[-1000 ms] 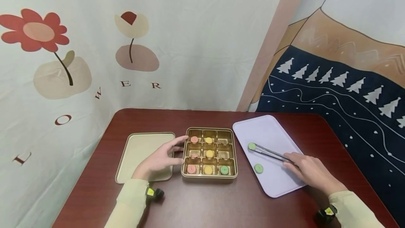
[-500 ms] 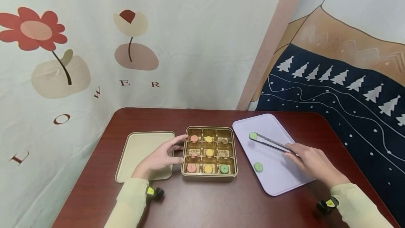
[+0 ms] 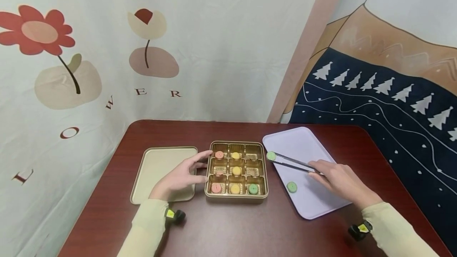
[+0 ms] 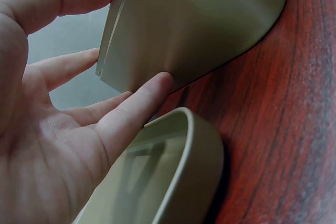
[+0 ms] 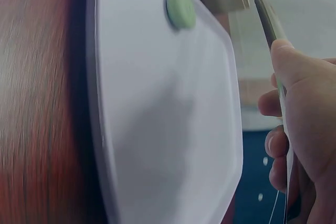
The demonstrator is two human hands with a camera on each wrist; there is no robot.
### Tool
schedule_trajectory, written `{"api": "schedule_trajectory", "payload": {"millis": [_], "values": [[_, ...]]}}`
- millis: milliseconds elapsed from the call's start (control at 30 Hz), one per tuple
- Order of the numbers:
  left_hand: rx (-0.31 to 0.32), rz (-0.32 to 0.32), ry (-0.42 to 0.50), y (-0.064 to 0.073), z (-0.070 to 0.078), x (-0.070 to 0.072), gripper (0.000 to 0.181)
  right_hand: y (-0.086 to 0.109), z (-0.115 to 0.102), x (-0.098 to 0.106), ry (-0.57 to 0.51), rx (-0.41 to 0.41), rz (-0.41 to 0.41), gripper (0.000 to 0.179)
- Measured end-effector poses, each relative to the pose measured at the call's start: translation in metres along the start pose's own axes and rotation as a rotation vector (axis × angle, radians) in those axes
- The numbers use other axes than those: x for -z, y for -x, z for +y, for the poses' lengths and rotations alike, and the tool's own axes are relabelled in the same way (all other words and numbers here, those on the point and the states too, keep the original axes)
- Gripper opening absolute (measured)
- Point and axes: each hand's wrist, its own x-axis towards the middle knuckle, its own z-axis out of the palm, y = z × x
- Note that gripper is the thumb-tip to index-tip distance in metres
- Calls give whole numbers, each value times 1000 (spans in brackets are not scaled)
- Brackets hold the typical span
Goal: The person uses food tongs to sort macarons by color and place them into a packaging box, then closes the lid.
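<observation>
In the head view my right hand (image 3: pixel 339 175) grips metal tongs (image 3: pixel 292 162). Their tips pinch a green macaron (image 3: pixel 271 156) just right of the gold tin (image 3: pixel 236 196), above the tray's left edge. With fingers extended, my left hand (image 3: pixel 178 177) touches the tin's left side, as the left wrist view also shows on the tin wall (image 4: pixel 199 19). Inside the tin, pink macarons (image 3: pixel 216 188) sit in the left column, the middle one mostly hidden. Yellow macarons (image 3: pixel 236 171) fill the middle column. One green macaron (image 3: pixel 253 188) lies in the near right compartment.
A pale purple tray (image 3: pixel 314 201) lies at the right, bearing another green macaron (image 3: pixel 291 187). The tin's lid (image 3: pixel 153 169) rests left of the tin, partly under my left forearm and hand. All stand on a dark red table (image 3: pixel 228 229) before a printed curtain (image 3: pixel 228 50).
My right hand has moved left with the tongs, carrying the green macaron from over the tray toward the tin's right edge. The left hand stays at the tin.
</observation>
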Motion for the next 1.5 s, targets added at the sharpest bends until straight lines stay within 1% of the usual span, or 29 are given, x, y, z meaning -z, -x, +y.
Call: {"api": "schedule_trajectory", "payload": {"millis": [200, 300, 400, 567, 733, 1033, 1300, 1500], "values": [[-10, 3, -19, 0, 3, 1, 88, -13, -16, -3, -10, 144, 47, 34], [-12, 8, -29, 0, 4, 1, 88, -17, -23, -4, -15, 189, 55, 32], [-11, 6, -25, 0, 4, 1, 88, -20, -27, -4, -6, 211, 57, 33], [-8, 4, -22, 0, 4, 0, 87, -22, -31, -5, -13, 190, 36, 37], [-6, 9, -30, 0, 3, 0, 87, -22, -32, -5, -17, 166, 20, 36], [-2, 9, -23, 1, 2, 0, 88, -21, -32, -7, -22, 172, 34, 36], [1, 10, -27, 1, 1, -1, 87, -12, -29, -8, -39, 152, 42, 38], [-5, 11, -25, 1, 1, -1, 88, -3, -24, -2, -35, 123, 55, 40]]}}
